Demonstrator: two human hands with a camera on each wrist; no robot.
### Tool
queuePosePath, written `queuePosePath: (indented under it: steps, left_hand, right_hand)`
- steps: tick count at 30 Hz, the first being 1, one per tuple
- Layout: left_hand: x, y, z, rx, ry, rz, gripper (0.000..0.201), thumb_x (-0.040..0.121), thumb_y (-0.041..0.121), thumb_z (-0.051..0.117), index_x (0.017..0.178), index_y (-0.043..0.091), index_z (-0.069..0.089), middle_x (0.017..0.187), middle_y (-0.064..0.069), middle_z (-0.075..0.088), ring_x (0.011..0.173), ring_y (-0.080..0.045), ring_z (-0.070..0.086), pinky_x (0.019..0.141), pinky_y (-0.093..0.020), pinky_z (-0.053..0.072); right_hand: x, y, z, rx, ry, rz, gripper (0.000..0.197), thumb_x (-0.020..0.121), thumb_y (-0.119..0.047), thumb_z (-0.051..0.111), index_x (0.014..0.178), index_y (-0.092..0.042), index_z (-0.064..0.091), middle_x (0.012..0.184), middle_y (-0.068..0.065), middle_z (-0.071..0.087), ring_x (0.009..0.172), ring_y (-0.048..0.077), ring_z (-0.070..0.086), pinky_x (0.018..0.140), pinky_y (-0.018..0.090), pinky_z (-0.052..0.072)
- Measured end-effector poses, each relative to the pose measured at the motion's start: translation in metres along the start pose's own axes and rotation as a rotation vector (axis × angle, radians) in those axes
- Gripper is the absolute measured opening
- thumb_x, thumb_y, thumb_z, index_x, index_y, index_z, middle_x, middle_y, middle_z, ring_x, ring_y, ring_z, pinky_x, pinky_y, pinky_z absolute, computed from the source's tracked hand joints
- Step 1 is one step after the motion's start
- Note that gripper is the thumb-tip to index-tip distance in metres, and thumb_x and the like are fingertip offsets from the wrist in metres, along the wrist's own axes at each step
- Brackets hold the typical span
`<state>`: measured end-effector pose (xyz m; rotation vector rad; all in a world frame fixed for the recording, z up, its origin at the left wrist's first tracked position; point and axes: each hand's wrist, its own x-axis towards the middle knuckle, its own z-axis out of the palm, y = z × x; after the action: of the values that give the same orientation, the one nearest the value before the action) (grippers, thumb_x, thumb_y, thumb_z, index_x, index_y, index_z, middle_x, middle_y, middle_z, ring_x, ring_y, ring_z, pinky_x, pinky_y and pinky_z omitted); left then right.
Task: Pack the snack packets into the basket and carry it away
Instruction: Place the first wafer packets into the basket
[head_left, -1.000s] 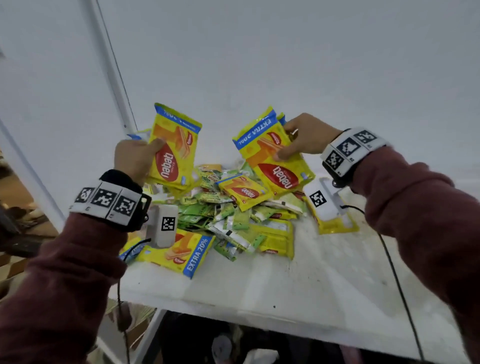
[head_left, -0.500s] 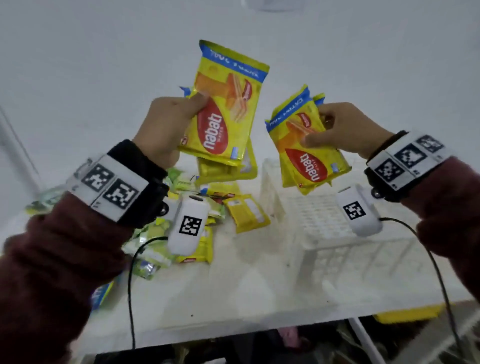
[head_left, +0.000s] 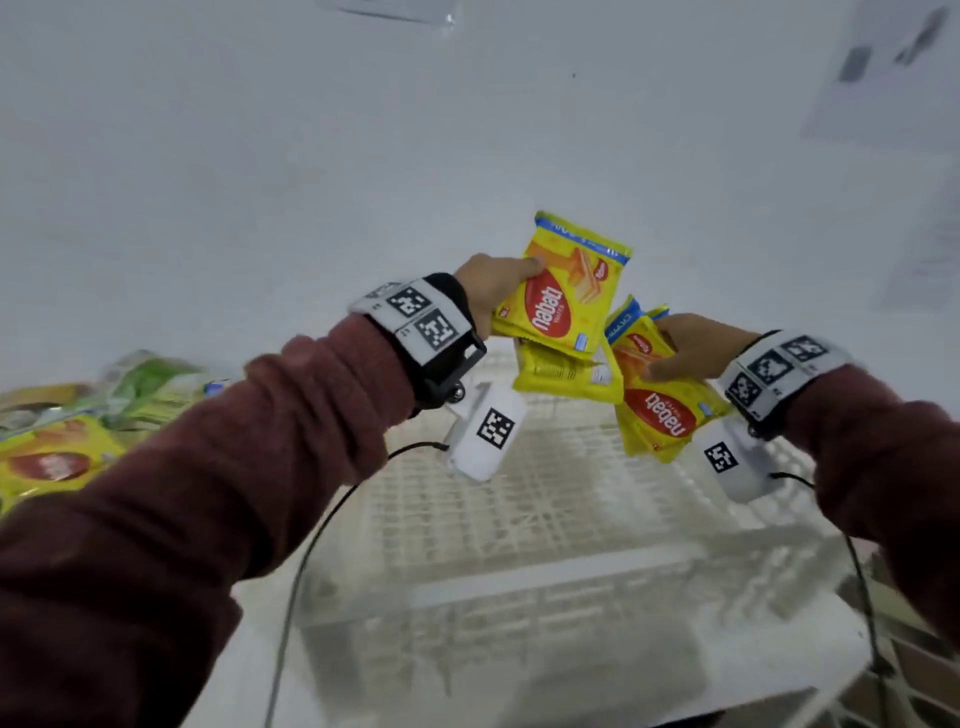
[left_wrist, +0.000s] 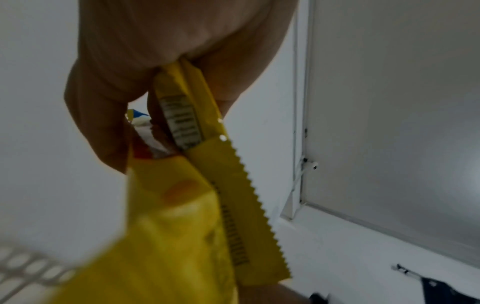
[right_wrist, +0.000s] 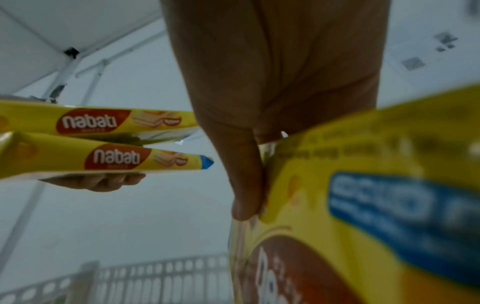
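At the bottom of the head view, two maroon sleeves (head_left: 171, 519) reach up into the frame from the lower left and lower right, each wrist wearing a band with black-and-white square markers and a small white camera pod with a cable. Between and below them, in the lower centre, sits the white plastic basket (head_left: 519, 587), its lattice walls blurred, standing on a white table (head_left: 675, 670).

Just above the basket's far part, right of centre, the right hand (head_left: 696, 348) grips a bunch of yellow wafer packets (head_left: 660, 410), thumb across the front and fingers curled behind; the right wrist view shows that thumb pressed flat on the wrapper. Touching or just beside them, a little higher and toward the centre, the left hand (head_left: 493, 291) holds its own yellow packets (head_left: 566, 312), two at least, thumb on the front face and fingers curled behind, which the left wrist view confirms by showing the packets pinched at one sealed edge.

At the left edge of the frame, a blurred heap of yellow and green snack packets (head_left: 67, 431) lies on the table, well apart from the basket.

Beyond everything is a plain white wall (head_left: 260, 156).
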<state>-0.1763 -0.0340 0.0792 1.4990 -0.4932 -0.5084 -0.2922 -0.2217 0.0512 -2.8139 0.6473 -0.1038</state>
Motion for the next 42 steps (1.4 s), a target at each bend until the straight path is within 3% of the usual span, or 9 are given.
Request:
queuePosePath:
  steps: [7,9,13,17,22,26,31,36,42]
  left_hand:
    - [0.041,-0.080,0.048,0.014,-0.022,-0.253,0.021,0.088,0.020,0.060,0.093,-0.001,0.060,0.072,-0.010,0.068,0.043,-0.015,0.063,0.046,-0.027,0.054]
    - [0.042,-0.101,0.054,0.067,-0.022,-0.306,0.028,0.088,0.019,0.061,0.104,-0.004,0.059,0.091,-0.013,0.067,0.058,-0.020,0.063,0.059,-0.032,0.054]
    - [0.034,-0.138,0.060,0.146,-0.105,-0.374,0.012,0.093,0.007,0.051,0.082,0.009,0.055,0.072,-0.006,0.064,0.060,-0.018,0.056,0.059,-0.028,0.046]
    - [0.028,-0.160,0.059,0.199,-0.097,-0.303,0.045,0.090,-0.001,0.053,0.131,0.008,0.038,0.125,-0.018,0.053,0.108,-0.033,0.056,0.083,-0.043,0.047]
    - [0.034,-0.164,0.062,0.485,-0.195,-0.247,0.054,0.093,0.012,0.053,0.139,0.013,0.026,0.136,-0.014,0.045,0.121,-0.031,0.049,0.101,-0.045,0.042]
    - [0.036,-0.160,0.058,0.697,-0.253,-0.245,0.057,0.094,0.026,0.051,0.142,0.014,0.023,0.136,-0.010,0.048,0.121,-0.029,0.051,0.096,-0.033,0.044]
    - [0.034,-0.158,0.062,0.887,-0.315,-0.204,0.058,0.094,0.032,0.050,0.143,0.015,0.023,0.138,-0.011,0.046,0.121,-0.030,0.050,0.099,-0.037,0.043]
    - [0.031,-0.133,0.060,1.198,-0.173,-0.205,0.075,0.090,0.049,0.047,0.146,0.009,0.018,0.151,-0.017,0.006,0.129,-0.036,0.038,0.104,-0.038,0.036]
    - [0.027,-0.030,0.017,0.883,-0.042,-0.002,0.037,0.092,0.042,0.049,0.107,0.009,0.055,0.107,-0.007,0.051,0.093,-0.021,0.051,0.065,-0.025,0.042]
  right_hand:
    - [0.036,0.041,0.035,-0.085,-0.231,0.097,0.027,0.084,-0.026,0.065,0.105,-0.011,0.055,0.095,0.008,0.062,0.072,0.015,0.055,0.059,0.020,0.039]
    - [0.045,0.049,0.046,-0.128,-0.263,0.127,0.040,0.085,-0.030,0.064,0.114,-0.005,0.054,0.107,0.010,0.063,0.091,0.022,0.061,0.073,0.026,0.046]
    - [0.049,0.051,0.060,-0.121,-0.254,0.173,0.057,0.086,-0.032,0.063,0.131,-0.003,0.044,0.131,0.014,0.053,0.119,0.027,0.052,0.079,0.026,0.043]
    - [0.051,0.053,0.070,-0.065,-0.151,0.163,0.074,0.080,-0.028,0.070,0.135,-0.005,0.026,0.123,0.018,0.056,0.111,0.032,0.056,0.088,0.037,0.045]
    - [0.050,0.055,0.069,-0.103,-0.158,0.126,0.067,0.081,-0.029,0.069,0.135,-0.010,0.035,0.131,0.014,0.052,0.118,0.030,0.052,0.094,0.036,0.043]
    - [0.049,0.053,0.061,-0.214,-0.107,0.063,0.069,0.080,-0.038,0.067,0.139,-0.015,0.040,0.140,0.006,0.045,0.126,0.024,0.046,0.101,0.032,0.038]
    - [0.042,0.046,0.063,-0.439,-0.069,0.100,0.054,0.080,-0.051,0.060,0.123,-0.019,0.053,0.126,0.008,0.046,0.107,0.024,0.056,0.076,0.030,0.042]
    - [0.040,0.039,0.060,-0.479,-0.043,-0.122,0.066,0.083,-0.037,0.062,0.141,-0.030,0.030,0.138,0.007,0.032,0.122,0.025,0.044,0.088,0.036,0.045]
    - [0.052,0.000,0.041,-0.356,-0.380,-0.391,0.088,0.076,-0.007,0.071,0.146,-0.028,0.021,0.146,0.005,0.030,0.131,0.022,0.035,0.095,0.024,0.036]
